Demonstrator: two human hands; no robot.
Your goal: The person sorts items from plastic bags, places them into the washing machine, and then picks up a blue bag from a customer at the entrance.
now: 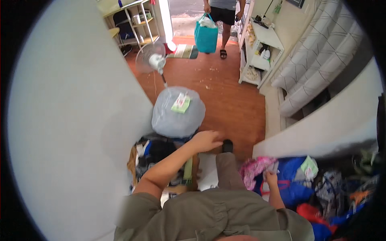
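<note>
My left hand (208, 140) reaches out above the floor with its fingers loosely apart and nothing in them. Just beyond it is a bulging plastic-wrapped bundle (178, 123) with paper slips (181, 103) on top. On the right, my right hand (270, 177) grips a piece of greyish cloth (273, 167). Pink patterned fabric (256, 168) lies to the left of that hand, and a blue bag (297, 192) to its right. A pile of dark clothes (162, 150) sits below my left forearm.
A person (224, 18) stands in the doorway holding a stuffed teal bag (206, 37). A pedestal fan (156, 61) stands behind the bundle. White shelves (268, 39) line the right wall. A wall (75, 120) bounds the left; scraps dot the wooden floor (232, 99).
</note>
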